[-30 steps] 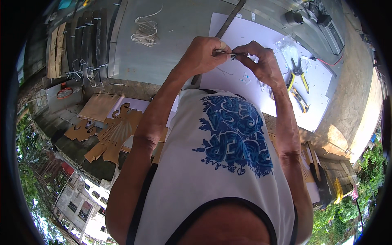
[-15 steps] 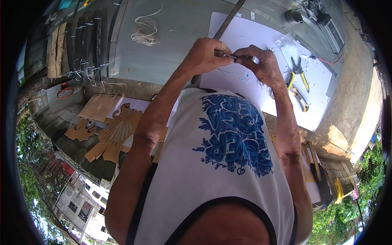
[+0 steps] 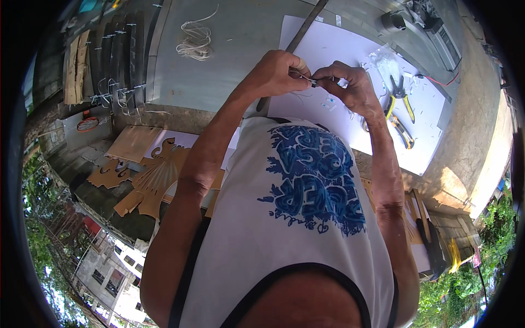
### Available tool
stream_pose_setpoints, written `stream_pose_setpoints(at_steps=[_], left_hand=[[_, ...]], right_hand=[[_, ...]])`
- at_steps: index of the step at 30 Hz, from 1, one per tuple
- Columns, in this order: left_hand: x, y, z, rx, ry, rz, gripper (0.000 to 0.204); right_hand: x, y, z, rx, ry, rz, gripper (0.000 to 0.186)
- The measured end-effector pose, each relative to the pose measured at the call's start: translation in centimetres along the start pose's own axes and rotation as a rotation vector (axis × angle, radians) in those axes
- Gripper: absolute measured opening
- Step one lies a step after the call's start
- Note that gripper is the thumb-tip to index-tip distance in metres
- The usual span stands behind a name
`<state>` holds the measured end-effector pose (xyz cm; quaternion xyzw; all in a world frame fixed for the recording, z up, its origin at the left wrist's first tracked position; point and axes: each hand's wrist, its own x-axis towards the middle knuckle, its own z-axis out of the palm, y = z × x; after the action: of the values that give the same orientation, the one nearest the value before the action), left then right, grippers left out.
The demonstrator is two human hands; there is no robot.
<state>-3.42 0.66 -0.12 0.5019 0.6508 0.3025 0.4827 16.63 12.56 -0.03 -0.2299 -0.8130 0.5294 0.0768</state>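
Observation:
Over the edge of a white sheet (image 3: 306, 49), my two hands meet fingertip to fingertip. Thin pale wire (image 3: 298, 72) is pinched in my left hand (image 3: 278, 75), its end leading toward the other hand. My right hand (image 3: 350, 87) grips a small dark piece (image 3: 314, 83) between thumb and fingers; its exact kind is too small to tell. The wire's end meets this piece, though whether it goes inside cannot be made out. Below the hands, small clear and bluish bits (image 3: 330, 103) lie on the sheet.
Yellow-and-black pliers (image 3: 401, 101) and a utility knife (image 3: 403, 134) lie right of my right hand, near a clear plastic bag (image 3: 387, 64). A coil of white wire (image 3: 194, 44) rests on the grey table at left. A dark metal bar (image 3: 306, 27) crosses behind the hands.
Both hands stay in nearly the same place. The right fingers have shifted slightly around the dark piece, and the wire in the left hand has tilted a little.

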Motion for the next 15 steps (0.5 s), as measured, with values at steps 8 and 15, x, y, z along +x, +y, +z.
stream_pose_setpoints(at_steps=[8, 15], left_hand=[[-0.3, -1.5, -0.9, -0.367, -0.171, -0.032, 0.028], [-0.8, -1.2, -0.3, -0.503, -0.031, -0.07, 0.021]], right_hand=[[-0.2, -0.1, 0.5, -0.15, 0.153, -0.359, 0.029], [-0.4, -1.2, 0.6, -0.472, 0.178, -0.527, 0.037]])
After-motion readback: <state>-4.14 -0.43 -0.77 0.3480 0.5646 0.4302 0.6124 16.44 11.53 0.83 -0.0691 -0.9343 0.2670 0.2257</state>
